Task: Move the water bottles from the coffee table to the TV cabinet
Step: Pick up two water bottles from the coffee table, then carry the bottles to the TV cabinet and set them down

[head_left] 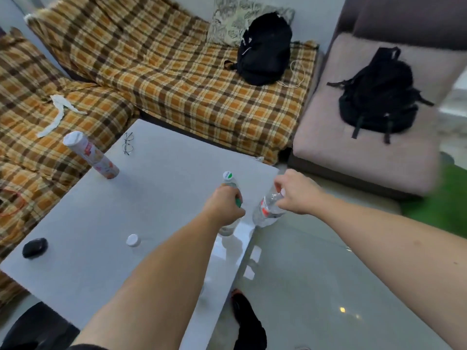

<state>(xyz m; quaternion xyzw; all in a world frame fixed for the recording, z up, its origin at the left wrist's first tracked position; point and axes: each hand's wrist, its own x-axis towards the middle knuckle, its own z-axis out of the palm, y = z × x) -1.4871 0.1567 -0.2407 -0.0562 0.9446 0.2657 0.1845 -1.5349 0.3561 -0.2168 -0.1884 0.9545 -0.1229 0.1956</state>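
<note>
Two clear water bottles are at the right edge of the white coffee table [101, 223]. My left hand [223, 207] is wrapped around the middle of the green-labelled bottle [229, 178], whose white and green cap sticks up above my fingers. My right hand [297, 192] grips the neck of the red-labelled bottle [266, 210], which tilts at the table's edge; its cap is hidden under my fingers. A third small bottle with a white cap [133, 240] stands on the table nearer to me. The TV cabinet is out of view.
On the table also stand a tall pink tube [92, 155], folded glasses [128, 143] and a black mouse [34, 247]. A plaid-covered sofa [164, 79] wraps the far and left sides with a black bag [265, 49]. A grey seat holds a black backpack [379, 97]. Glossy tiled floor lies right.
</note>
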